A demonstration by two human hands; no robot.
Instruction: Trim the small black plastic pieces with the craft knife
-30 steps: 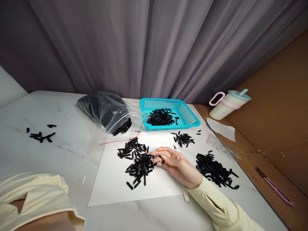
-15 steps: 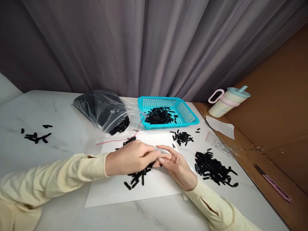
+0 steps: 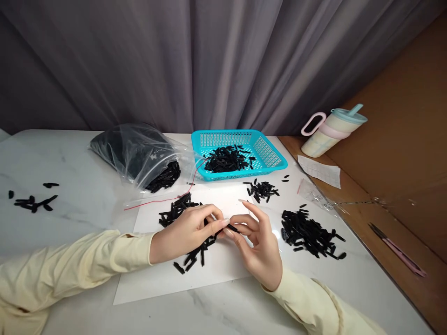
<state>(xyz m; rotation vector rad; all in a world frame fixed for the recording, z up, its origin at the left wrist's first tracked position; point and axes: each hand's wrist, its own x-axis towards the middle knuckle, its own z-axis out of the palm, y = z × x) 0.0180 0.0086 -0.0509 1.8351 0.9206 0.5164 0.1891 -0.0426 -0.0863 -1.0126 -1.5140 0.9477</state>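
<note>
Both hands meet over a white sheet [image 3: 153, 284] on the marble table. My left hand [image 3: 186, 231] and my right hand [image 3: 256, 242] pinch a small black strip [image 3: 233, 228] between their fingertips. Under the left hand lies a loose heap of the same black strips [image 3: 178, 211]. My right palm faces up, its other fingers spread. Both arms wear pale yellow sleeves.
A turquoise basket [image 3: 270, 160] holds more strips at the back. A clear bag of strips [image 3: 139, 153] lies to its left. Other strip piles sit at right [image 3: 310, 235], by the basket [image 3: 261, 190] and far left [image 3: 31, 201]. A lidded cup [image 3: 331, 130] and pink tweezers [image 3: 398, 249] rest on the cardboard.
My left arm came in from the lower left to the strip heap. My right hand turned palm up, and both hands now pinch one strip. The view shifted slightly.
</note>
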